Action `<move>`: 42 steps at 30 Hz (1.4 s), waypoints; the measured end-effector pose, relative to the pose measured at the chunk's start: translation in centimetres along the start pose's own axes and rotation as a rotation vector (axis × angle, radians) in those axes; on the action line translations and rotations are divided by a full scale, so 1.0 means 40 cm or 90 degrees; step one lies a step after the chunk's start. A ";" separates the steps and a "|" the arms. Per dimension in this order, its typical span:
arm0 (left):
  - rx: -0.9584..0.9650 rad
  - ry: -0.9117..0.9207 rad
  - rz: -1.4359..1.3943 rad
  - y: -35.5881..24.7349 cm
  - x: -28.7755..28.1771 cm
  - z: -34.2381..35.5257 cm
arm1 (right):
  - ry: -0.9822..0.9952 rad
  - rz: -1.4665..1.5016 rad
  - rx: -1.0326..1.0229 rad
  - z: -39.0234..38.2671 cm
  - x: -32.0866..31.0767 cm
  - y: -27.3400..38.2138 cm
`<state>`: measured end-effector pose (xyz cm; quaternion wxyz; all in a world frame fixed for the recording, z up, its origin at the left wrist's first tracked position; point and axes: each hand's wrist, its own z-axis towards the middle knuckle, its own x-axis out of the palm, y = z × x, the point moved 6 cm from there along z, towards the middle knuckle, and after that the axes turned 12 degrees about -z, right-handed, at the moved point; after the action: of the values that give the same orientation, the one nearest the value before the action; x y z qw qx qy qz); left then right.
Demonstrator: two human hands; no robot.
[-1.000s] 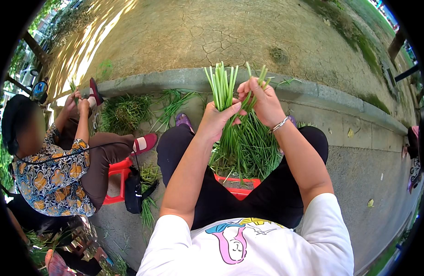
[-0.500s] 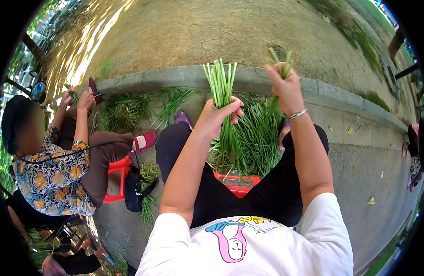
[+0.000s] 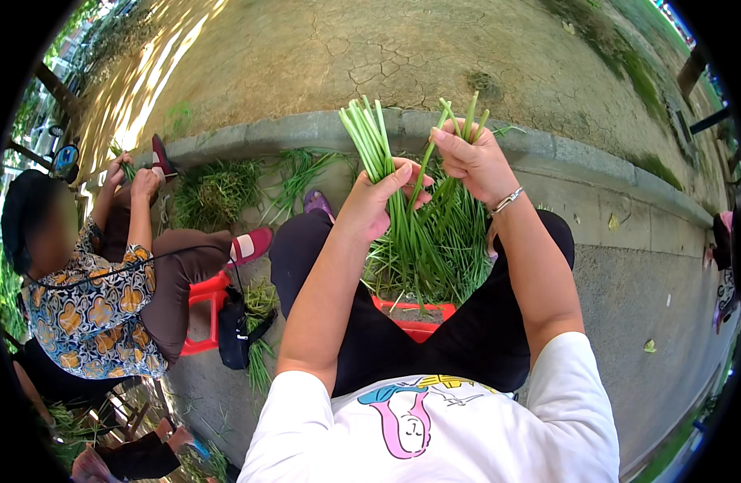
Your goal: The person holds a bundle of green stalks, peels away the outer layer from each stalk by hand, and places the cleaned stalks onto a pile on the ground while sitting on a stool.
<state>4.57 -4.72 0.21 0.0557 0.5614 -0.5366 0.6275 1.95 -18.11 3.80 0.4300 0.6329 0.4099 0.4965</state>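
My left hand (image 3: pixel 378 197) is closed round a bunch of long green chive-like stalks (image 3: pixel 367 138). Their pale, thick ends point away from me, and the leafy ends hang below my fist. Just to the right, my right hand (image 3: pixel 473 165) grips a few thinner green stalks (image 3: pixel 469 127) between thumb and fingers. One of these stalks slants toward the bunch. A silver bracelet (image 3: pixel 507 200) circles my right wrist. Under both hands, a big heap of loose green stalks (image 3: pixel 459 258) lies on the ground between my legs.
A red plastic stool (image 3: pixel 419 328) shows beneath me. On the left sits a person in a patterned shirt (image 3: pixel 93 318), handling green stalks, beside a black bag (image 3: pixel 238 334). Another grass heap (image 3: pixel 218 196) lies by a concrete kerb (image 3: pixel 563 153); cracked bare earth (image 3: pixel 370 48) stretches beyond.
My right hand has come left and slightly nearer, bringing its stalks beside the bunch. The bunch in my left hand leans a little farther left.
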 end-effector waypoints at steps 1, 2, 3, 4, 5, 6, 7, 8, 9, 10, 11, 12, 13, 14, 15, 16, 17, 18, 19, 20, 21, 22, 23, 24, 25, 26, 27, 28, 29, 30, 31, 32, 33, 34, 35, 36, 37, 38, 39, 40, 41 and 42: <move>0.010 -0.006 0.024 -0.001 -0.005 0.001 | -0.003 0.013 -0.003 0.001 -0.004 0.006; 0.020 -0.011 0.048 -0.002 -0.008 0.003 | -0.006 0.026 -0.007 0.001 -0.013 0.012; 0.020 -0.012 0.047 0.001 -0.015 0.006 | -0.001 0.033 -0.011 0.003 -0.026 0.013; 0.038 -0.026 0.106 -0.001 -0.027 0.010 | 0.000 0.033 -0.010 0.004 -0.034 0.018; 0.054 -0.040 0.166 -0.005 -0.030 0.010 | -0.007 0.033 -0.002 0.004 -0.043 0.019; 0.053 -0.041 0.164 -0.005 -0.030 0.010 | -0.013 0.034 0.006 0.004 -0.049 0.019; 0.046 -0.042 0.186 -0.005 -0.029 0.009 | -0.013 0.018 0.016 0.005 -0.052 0.015; 0.039 -0.044 0.210 -0.006 -0.025 0.007 | -0.014 0.019 0.018 0.003 -0.049 0.011; 0.037 -0.045 0.210 -0.005 -0.024 0.007 | -0.021 -0.011 0.030 0.002 -0.041 0.005; 0.040 -0.029 0.179 -0.003 -0.018 0.007 | -0.028 -0.042 0.041 0.001 -0.034 -0.002; 0.045 -0.013 0.149 -0.006 -0.010 0.006 | -0.033 -0.057 0.036 0.001 -0.026 -0.003; 0.044 -0.013 0.149 -0.008 -0.003 0.005 | -0.033 -0.056 0.036 0.001 -0.020 -0.006; 0.038 -0.005 0.132 -0.007 0.006 0.003 | -0.033 -0.071 0.039 0.001 -0.016 -0.012; 0.034 0.004 0.115 -0.007 0.013 0.002 | -0.032 -0.086 0.040 0.001 -0.013 -0.015; 0.033 0.004 0.116 -0.007 0.012 0.001 | -0.026 -0.097 0.037 0.002 -0.009 -0.015; 0.028 0.020 0.123 -0.004 0.015 0.001 | -0.026 -0.096 0.037 0.003 -0.007 -0.017; 0.022 0.036 0.130 -0.002 0.017 0.000 | -0.025 -0.099 0.037 0.004 -0.006 -0.019; 0.022 0.036 0.130 -0.003 0.015 0.000 | -0.025 -0.101 0.037 0.004 -0.005 -0.020; 0.029 0.036 0.135 -0.005 0.013 0.000 | -0.024 -0.102 0.037 0.003 -0.003 -0.019; 0.036 0.035 0.139 -0.007 0.010 0.000 | -0.031 -0.118 0.031 0.000 -0.002 -0.014; 0.036 0.034 0.139 -0.008 0.009 0.001 | -0.036 -0.135 0.025 -0.001 -0.001 -0.012; 0.036 0.017 0.135 -0.009 0.004 0.002 | -0.035 -0.135 0.026 -0.001 -0.004 -0.014; 0.036 0.000 0.132 -0.011 0.000 0.003 | -0.032 -0.162 0.012 -0.001 -0.010 -0.012; 0.037 -0.001 0.132 -0.012 -0.001 0.003 | -0.029 -0.189 -0.001 -0.001 -0.014 -0.010; 0.037 -0.004 0.125 -0.013 -0.001 0.004 | -0.027 -0.189 -0.001 -0.001 -0.014 -0.010; 0.035 -0.007 0.118 -0.013 -0.003 0.004 | -0.030 -0.213 -0.013 -0.002 -0.014 -0.008; 0.036 -0.008 0.118 -0.014 -0.004 0.004 | -0.032 -0.237 -0.025 -0.002 -0.012 -0.006; 0.039 -0.008 0.114 -0.015 -0.004 0.005 | -0.030 -0.237 -0.025 -0.002 -0.008 -0.004; 0.040 -0.009 0.110 -0.015 -0.006 0.004 | -0.015 -0.268 -0.042 -0.005 0.000 0.004; 0.039 -0.012 0.108 -0.015 -0.009 0.004 | 0.001 -0.299 -0.059 -0.007 0.009 0.011; 0.037 -0.014 0.110 -0.016 -0.011 0.005 | 0.002 -0.299 -0.056 -0.008 0.014 0.013; 0.034 -0.016 0.111 -0.015 -0.012 0.006 | -0.010 -0.326 -0.075 -0.009 0.016 0.018; 0.033 -0.018 0.110 -0.015 -0.014 0.007 | -0.022 -0.353 -0.095 -0.010 0.017 0.022; 0.033 -0.039 0.098 -0.016 -0.019 0.007 | -0.021 -0.352 -0.092 -0.009 0.015 0.018; 0.033 -0.060 0.086 -0.016 -0.024 0.008 | -0.015 -0.362 -0.089 -0.006 0.013 0.013; 0.031 -0.062 0.085 -0.017 -0.026 0.009 | -0.010 -0.373 -0.086 -0.003 0.009 0.009; 0.045 -0.084 0.060 -0.022 -0.031 0.011 | 0.003 -0.397 -0.081 -0.002 0.008 0.005; 0.060 -0.105 0.037 -0.030 -0.036 0.011 | 0.004 -0.395 -0.079 -0.004 0.010 0.006; 0.062 -0.118 0.030 -0.034 -0.039 0.008 | 0.039 -0.404 -0.033 -0.006 0.017 -0.004; 0.061 -0.120 0.030 -0.035 -0.045 0.008 | 0.073 -0.413 0.014 -0.008 0.023 -0.016; 0.070 -0.125 0.013 -0.037 -0.049 0.010 | 0.117 -0.412 0.027 -0.007 0.028 -0.026; 0.078 -0.129 -0.004 -0.039 -0.052 0.010 | 0.118 -0.411 0.028 -0.008 0.029 -0.030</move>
<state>6.63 -3.23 -0.49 -0.0313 0.6262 -0.4980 0.5991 1.73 -16.62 3.02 0.5125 0.4317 0.6370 0.3810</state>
